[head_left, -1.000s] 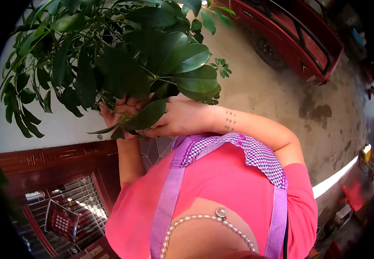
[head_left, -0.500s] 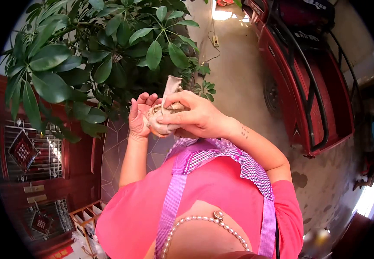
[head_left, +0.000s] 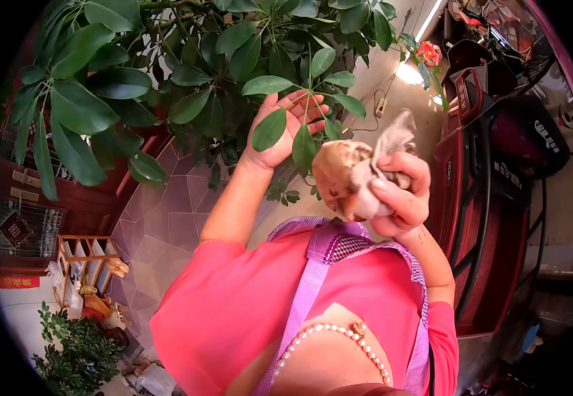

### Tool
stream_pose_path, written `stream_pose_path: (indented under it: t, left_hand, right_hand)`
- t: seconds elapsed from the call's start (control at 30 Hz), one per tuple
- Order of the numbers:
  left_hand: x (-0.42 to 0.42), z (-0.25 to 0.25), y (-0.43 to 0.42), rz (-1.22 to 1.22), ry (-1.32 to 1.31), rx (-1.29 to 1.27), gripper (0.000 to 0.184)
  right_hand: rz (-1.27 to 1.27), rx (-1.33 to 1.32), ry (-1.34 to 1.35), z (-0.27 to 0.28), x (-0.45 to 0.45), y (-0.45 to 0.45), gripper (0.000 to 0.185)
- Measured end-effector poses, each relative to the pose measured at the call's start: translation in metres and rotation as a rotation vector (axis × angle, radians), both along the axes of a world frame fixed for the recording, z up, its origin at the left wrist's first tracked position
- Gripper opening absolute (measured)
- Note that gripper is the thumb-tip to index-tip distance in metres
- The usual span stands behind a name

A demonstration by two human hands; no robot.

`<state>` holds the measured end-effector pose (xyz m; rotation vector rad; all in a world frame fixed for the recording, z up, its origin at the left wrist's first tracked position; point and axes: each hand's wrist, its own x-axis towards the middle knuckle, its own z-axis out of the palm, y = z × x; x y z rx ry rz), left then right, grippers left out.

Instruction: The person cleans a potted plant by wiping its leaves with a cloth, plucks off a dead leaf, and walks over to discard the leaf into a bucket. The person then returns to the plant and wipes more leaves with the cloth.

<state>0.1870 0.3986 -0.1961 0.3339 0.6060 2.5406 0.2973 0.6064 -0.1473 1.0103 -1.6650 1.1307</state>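
Note:
My right hand (head_left: 402,195) is closed around a crumpled, stained off-white cloth (head_left: 347,177), held in front of my chest with one end sticking up past the fingers. My left hand (head_left: 280,135) reaches forward among the leaves of a potted-type green plant, palm up and fingers spread. A cluster of glossy leaves (head_left: 270,130) hangs over that palm and hides part of it; whether the skin touches the leaves I cannot tell. The cloth is apart from the leaf cluster's stem.
Dense foliage (head_left: 194,79) fills the upper left. A red cargo tricycle (head_left: 455,218) stands at the right, with a red flower (head_left: 429,54) near it. At the lower left are a wooden rack (head_left: 88,254), a small bushy plant (head_left: 78,350) and a dark red door (head_left: 29,204).
My hands have parted. The right hand has carried the cloth to the right, and the left has stretched forward under the leaves. The view has turned and moved nearer the plant.

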Motion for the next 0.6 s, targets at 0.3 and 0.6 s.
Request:
stream_pose_path:
  t: [0.3, 0.6]
  left_hand:
    - [-0.030, 0.038, 0.052, -0.227, 0.136, 0.627, 0.063]
    - [-0.025, 0.013, 0.087, 0.496, 0.099, 0.189, 0.040]
  right_hand:
    - [-0.052, 0.154, -0.156, 0.044, -0.106, -0.003, 0.046]
    - [-0.276, 0.410, -0.013, 0.018, -0.185, -0.003, 0.045]
